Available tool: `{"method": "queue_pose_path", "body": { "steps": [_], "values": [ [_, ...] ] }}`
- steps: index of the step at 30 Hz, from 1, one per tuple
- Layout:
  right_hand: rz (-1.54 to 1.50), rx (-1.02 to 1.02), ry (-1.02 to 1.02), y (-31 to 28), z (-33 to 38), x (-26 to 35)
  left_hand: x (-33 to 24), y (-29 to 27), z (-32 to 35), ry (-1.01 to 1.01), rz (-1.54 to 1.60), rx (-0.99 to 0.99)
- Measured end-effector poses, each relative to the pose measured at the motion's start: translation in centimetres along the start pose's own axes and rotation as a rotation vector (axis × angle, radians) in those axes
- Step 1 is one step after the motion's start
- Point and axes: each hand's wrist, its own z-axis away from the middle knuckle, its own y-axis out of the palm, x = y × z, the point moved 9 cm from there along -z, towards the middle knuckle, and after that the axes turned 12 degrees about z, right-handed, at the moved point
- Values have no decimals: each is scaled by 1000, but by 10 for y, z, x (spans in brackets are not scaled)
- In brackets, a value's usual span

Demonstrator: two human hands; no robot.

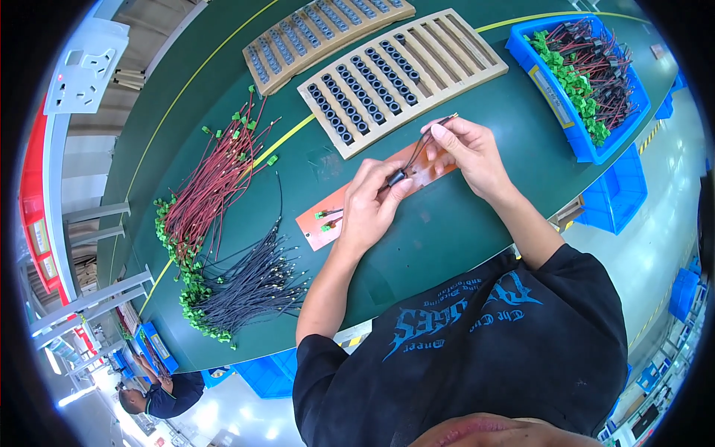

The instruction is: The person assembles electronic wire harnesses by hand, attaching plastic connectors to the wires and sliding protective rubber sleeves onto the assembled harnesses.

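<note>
Between the thumb and fingers of my left hand [365, 207] is a small black cylindrical core [395, 178]. Dark thin wires [419, 150] run from it up to my right hand [480, 158], whose thumb and forefinger pinch them near their bare ends. Both hands are over a long orange board [311, 225] lying on the green table. Two green connectors [328, 226] with short leads rest on the board beside my left wrist. My fingers partly hide the core and the wires.
Beyond the board stands a slotted wooden rack [439, 89] partly filled with black cores, with another wooden rack [294, 41] behind it. Red wires [216, 175] and black wires [249, 287] with green connectors lie left. A blue bin [585, 145] of wired parts stands right. Another person [175, 395] is far lower left.
</note>
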Motion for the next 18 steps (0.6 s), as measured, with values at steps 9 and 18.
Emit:
{"method": "queue_pose_path", "body": {
  "steps": [9,18],
  "values": [
    [-128,-10,-92,7,-1,8,26,3,7,-277,205,37],
    [-254,138,56,15,-3,2,10,11,5,-118,171,201]
  ]
}}
